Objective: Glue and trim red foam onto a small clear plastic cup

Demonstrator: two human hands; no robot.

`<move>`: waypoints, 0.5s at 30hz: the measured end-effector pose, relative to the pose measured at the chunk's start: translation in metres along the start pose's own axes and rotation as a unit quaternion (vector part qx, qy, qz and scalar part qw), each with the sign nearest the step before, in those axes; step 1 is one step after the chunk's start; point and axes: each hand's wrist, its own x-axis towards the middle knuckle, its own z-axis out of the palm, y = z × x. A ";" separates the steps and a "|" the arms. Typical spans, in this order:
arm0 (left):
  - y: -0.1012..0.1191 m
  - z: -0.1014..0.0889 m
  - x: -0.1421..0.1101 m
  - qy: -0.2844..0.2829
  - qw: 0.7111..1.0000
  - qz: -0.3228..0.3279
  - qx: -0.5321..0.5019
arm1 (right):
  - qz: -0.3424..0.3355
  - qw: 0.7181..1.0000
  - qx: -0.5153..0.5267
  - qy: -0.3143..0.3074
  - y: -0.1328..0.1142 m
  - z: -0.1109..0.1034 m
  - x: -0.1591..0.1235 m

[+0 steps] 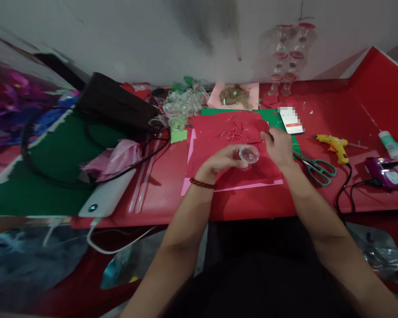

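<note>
Head view: my left hand (223, 160) grips a clear cup (249, 154) over red paper (263, 173); my right hand (281, 146) is beside paper scraps (234, 131), its grip I cannot tell. Beyond, cups (185, 105) lie loose; joined ones (280, 48) hang against the wall (119, 35).

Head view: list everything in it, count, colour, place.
Cup: one, clear, left hand
Top sheets: several, red, centre
Cup pile: many, clear, behind
Brown clump: one, back
Cup strings: two, clear-red, wall
Phone: one, white screen, right
Scissors: one, green handles, right
Glue gun: one, yellow, right
Bottle: one, white-green, far right
Device: one, purple, far right
Sticks: two, clear, left
Bag: one, pink, left
Table: one, red
Left hand: one, holding cup
Right hand: one, over sheets
</note>
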 end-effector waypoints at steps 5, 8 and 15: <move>-0.001 -0.003 0.000 0.047 0.998 0.024 0.014 | 0.049 0.997 0.005 -0.057 -0.001 -0.002 0.001; -0.002 -0.008 -0.001 0.088 0.994 0.046 0.039 | 0.063 0.990 -0.015 -0.121 -0.005 -0.003 0.001; -0.004 -0.007 0.002 0.109 0.993 0.031 0.030 | 0.052 0.977 0.057 -0.200 -0.005 -0.003 0.004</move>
